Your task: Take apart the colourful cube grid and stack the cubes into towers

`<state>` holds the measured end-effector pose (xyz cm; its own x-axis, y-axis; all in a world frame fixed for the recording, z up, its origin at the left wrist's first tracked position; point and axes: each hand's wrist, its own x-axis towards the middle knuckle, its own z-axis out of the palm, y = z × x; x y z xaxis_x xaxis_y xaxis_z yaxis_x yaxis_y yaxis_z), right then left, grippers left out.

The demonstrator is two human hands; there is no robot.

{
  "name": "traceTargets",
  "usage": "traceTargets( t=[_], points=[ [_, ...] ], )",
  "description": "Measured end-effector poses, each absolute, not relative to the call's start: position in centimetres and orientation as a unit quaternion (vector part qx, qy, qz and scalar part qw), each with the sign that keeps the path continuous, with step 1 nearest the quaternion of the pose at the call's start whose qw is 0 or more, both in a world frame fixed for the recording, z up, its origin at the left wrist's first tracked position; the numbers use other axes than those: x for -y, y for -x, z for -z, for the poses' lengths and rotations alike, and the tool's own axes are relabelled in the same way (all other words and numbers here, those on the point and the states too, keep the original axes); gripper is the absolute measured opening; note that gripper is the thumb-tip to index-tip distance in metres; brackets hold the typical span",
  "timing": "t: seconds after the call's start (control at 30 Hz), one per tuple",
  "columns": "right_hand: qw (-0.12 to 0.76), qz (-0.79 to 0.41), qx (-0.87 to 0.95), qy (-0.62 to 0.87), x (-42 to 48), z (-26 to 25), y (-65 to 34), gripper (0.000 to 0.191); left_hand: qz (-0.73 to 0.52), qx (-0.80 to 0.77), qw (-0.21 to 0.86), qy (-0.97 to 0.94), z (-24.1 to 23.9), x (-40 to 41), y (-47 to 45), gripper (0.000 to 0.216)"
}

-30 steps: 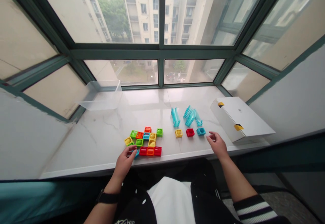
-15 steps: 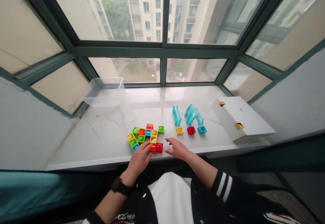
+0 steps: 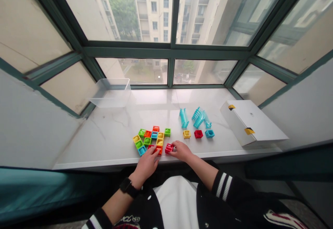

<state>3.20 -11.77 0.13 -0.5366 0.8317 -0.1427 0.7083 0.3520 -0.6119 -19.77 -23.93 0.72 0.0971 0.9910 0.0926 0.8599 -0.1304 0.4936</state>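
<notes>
I'm sitting in what looks like a home, a high-rise flat, at a white marble window sill (image 3: 109, 132) under a dark green bay window frame (image 3: 166, 53) (pale apartment towers (image 3: 156, 10) fill the glass).

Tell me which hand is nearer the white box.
Right. The right hand is left of the white box, on a red block; the left hand is farther left, at the front of the block cluster.

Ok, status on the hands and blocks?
Right hand: fingers on red block. Left hand: fingertips at orange block. Teal chute pieces lie farther along the sill, not in the way.
</notes>
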Motion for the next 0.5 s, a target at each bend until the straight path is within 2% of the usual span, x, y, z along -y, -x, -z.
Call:
traceTargets(
  t=[0.13, 0.33, 0.5],
  points=[
    [0.176, -0.413, 0.749, 0.487, 11.2, -0.9, -5.9, 0.035, -0.214, -0.641, 0.166, -0.718, -0.9, 23.6, 19.8, 0.042],
    [0.307, -0.618, 0.569, 0.448, 11.3, -3.3, -9.7, 0.058, -0.252, -0.641, 0.179, -0.702, -1.8, 23.1, 20.1, 0.031],
    [0.338, -0.701, 0.487, 0.397, 12.3, -5.3, -10.2, 0.064, -0.342, -0.619, 0.235, -0.667, -4.8, 22.2, 18.7, 0.037]
  ],
)
